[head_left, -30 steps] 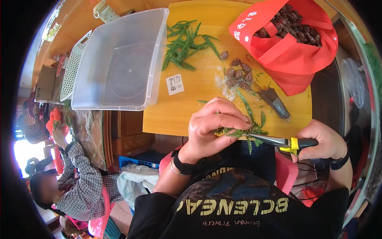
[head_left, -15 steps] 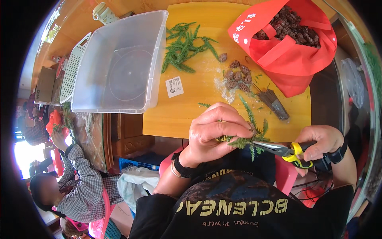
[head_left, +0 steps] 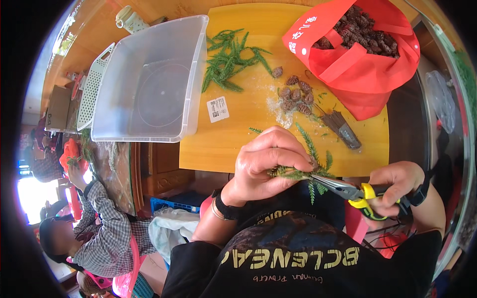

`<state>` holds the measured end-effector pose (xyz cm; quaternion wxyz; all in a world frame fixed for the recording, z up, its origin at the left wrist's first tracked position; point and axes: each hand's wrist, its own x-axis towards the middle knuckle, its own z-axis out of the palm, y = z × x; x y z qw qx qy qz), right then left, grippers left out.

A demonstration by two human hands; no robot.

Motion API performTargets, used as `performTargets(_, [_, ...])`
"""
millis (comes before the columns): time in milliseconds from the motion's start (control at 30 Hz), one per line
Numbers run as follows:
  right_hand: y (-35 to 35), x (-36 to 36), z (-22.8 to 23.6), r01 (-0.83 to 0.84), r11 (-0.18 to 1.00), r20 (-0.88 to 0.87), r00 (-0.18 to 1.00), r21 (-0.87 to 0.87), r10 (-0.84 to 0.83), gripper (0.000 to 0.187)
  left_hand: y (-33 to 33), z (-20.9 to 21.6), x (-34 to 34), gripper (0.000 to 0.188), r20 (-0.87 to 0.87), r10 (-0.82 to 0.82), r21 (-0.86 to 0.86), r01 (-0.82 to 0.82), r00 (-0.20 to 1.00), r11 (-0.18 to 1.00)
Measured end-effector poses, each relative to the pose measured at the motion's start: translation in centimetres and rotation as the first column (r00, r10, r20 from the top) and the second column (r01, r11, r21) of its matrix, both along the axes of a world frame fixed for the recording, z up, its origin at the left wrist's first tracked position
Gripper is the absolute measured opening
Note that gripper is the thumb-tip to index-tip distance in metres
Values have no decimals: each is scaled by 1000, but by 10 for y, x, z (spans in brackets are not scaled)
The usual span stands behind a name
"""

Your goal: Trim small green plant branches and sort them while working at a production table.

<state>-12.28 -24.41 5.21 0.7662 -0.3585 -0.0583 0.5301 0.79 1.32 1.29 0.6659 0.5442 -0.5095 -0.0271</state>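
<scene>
My left hand (head_left: 268, 161) is closed on a small bunch of green needle sprigs (head_left: 312, 144), with the fingertips pinched near its middle. Something brownish shows at the fingertips, too covered to make out. My right hand (head_left: 397, 186) grips needle-nose pliers (head_left: 343, 187) with yellow and black handles. The tips of the pliers meet the sprigs just beside my left fingertips; what lies between the jaws is hidden. Beyond my hands, several loose pine cones (head_left: 296, 95) rest on the yellow tabletop (head_left: 238, 141), next to a bundle of thin brown sticks (head_left: 342, 130) in a clear wrap.
Green artificial sprigs (head_left: 231, 59) are heaped at the table's far side, near a white label (head_left: 217, 109). At the left stands a clear plastic tub (head_left: 149, 99). A red bag (head_left: 362, 79) full of pine cones leans at the far right. Another person (head_left: 107, 223) sits at the left.
The pliers have turned a little, their handles spread wider and their tips shifted slightly left on the sprigs. My left hand stays almost in place.
</scene>
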Motion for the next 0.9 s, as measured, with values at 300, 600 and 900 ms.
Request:
performTargets(300, [23, 3, 27, -15, 992, 450, 890, -126, 70, 14, 16, 9, 9, 9, -285, -268, -139, 237, 920, 962])
performTargets(600, [45, 14, 42, 893, 320, 829, 96, -316, 551, 23, 7, 7, -10, 20, -631, -39, 1, 51, 775, 999])
performTargets(900, [48, 13, 29, 899, 300, 815, 99, -319, 572, 24, 8, 1, -8, 12, -559, 34, 80, 14, 828, 997])
